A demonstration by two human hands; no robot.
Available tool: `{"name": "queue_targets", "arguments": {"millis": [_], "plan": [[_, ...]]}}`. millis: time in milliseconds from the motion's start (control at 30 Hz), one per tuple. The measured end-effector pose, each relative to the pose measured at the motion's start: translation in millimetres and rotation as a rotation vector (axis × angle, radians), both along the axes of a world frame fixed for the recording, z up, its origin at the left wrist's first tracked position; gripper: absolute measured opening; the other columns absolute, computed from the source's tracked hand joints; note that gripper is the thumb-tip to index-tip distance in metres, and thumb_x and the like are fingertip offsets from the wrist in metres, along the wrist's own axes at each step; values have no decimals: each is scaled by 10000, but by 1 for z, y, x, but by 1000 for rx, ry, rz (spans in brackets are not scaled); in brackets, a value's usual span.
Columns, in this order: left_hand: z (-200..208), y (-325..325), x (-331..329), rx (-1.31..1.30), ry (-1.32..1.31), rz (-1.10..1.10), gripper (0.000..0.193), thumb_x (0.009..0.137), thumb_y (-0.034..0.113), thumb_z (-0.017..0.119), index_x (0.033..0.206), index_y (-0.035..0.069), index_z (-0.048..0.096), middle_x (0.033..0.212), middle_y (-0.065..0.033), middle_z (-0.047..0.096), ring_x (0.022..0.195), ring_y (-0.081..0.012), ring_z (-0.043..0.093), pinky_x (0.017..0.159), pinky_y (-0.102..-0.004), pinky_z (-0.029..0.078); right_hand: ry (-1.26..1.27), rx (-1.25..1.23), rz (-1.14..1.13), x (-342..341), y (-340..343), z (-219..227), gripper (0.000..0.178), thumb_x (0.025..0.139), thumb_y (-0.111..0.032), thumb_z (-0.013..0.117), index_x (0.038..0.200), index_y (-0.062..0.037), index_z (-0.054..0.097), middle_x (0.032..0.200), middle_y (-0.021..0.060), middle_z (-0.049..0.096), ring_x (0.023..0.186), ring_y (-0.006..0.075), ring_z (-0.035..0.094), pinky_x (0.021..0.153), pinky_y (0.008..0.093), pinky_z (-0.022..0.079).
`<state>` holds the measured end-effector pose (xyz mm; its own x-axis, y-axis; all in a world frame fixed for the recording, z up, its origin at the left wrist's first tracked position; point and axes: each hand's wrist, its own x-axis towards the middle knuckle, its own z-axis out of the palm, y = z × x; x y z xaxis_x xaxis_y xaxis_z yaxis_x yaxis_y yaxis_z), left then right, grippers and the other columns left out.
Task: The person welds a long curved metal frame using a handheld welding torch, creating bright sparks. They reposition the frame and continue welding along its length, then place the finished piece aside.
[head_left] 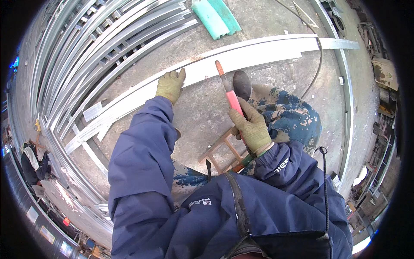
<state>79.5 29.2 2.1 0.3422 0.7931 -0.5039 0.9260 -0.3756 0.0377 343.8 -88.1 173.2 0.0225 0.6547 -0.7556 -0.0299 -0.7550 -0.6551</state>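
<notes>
Between my left hand [171, 85] and the red-handled tool [233, 101] in my right hand [253, 129], I have a gap to pass along the white beam [258, 54]; the tool slants across its right side; my shoe [241, 85] blocks just right of that; stacked metal bars [129, 36] crowd the far left; a dark cable [321, 56] crosses near the beam's right end.

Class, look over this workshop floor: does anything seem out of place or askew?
Yes: a short metal piece lies askew beside the white strip, out of line with the long metal lengths nearby. A dark cable also trails loosely past the strip's right end.
</notes>
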Motion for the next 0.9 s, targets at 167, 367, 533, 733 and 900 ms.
{"name": "queue_targets", "arguments": {"millis": [167,367,533,733,900], "plan": [[-3,7,-18,40,-149,36,645,886,211,753,1468,92,500,1280,-174,651,1187,-364,650,972,-465,555,39,7,-17,-1,7,-2,581,1005,-264,728,1510,-47,542,969,18,664,647,73,555,565,261,475],[7,27,-14,-91,-176,185,451,923,231,723,1344,107,617,1212,-175,692,1155,-362,673,966,-467,553,10,1,-40,-4,13,-3,588,1003,-263,733,1515,-49,540,976,21,665,645,80,565,572,265,484],[5,29,-24,-41,-261,169,452,906,274,738,1314,97,657,1174,-179,726,1114,-375,700,987,-475,545,6,-15,-12,-6,17,-8,582,1009,-292,726,1510,-53,550,957,23,669,653,83,584,573,264,493],[15,49,-31,-356,-345,325,562,899,248,770,1420,81,642,1284,-203,704,1219,-371,670,1057,-414,515,7,-58,30,-6,17,-13,561,1015,-302,717,1494,-51,568,948,12,672,655,84,592,569,262,494],[2,43,-31,-149,-397,234,523,893,221,769,1380,62,663,1237,-199,698,1179,-387,659,1033,-420,518,-18,-13,14,-4,19,-17,552,1010,-295,718,1486,-55,574,938,4,663,629,87,584,560,264,482]]}}
